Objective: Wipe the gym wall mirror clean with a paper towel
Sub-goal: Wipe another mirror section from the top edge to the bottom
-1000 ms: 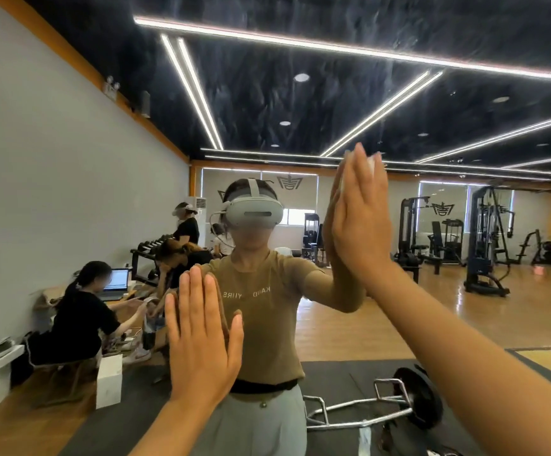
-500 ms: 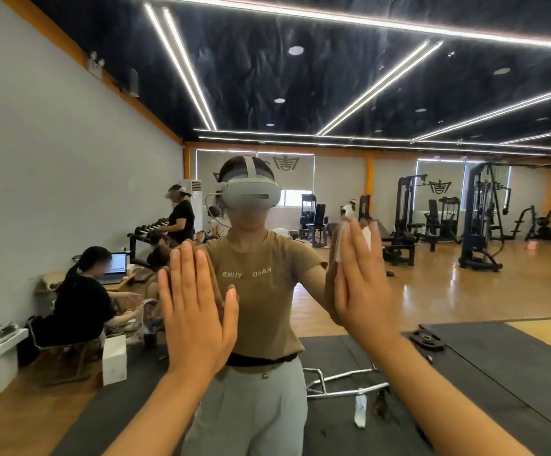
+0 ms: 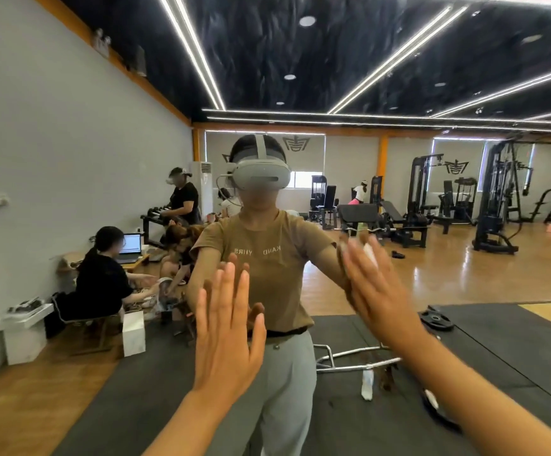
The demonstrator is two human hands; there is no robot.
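Note:
The wall mirror fills the whole view and reflects the gym and me. My left hand lies flat on the glass at waist height, fingers straight and spread. To its right, my right hand presses a white paper towel against the mirror with straight fingers. Only a small white edge of the towel shows past the fingertips; the hand hides the rest. The right hand is slightly blurred.
The mirror reflects several people at a low desk by the left wall, a white box, black floor mats, a metal bar frame, a weight plate and gym machines at the back right.
My right hand has slid the paper towel down the mirror, from head height to chest height. My left hand has stayed flat on the glass.

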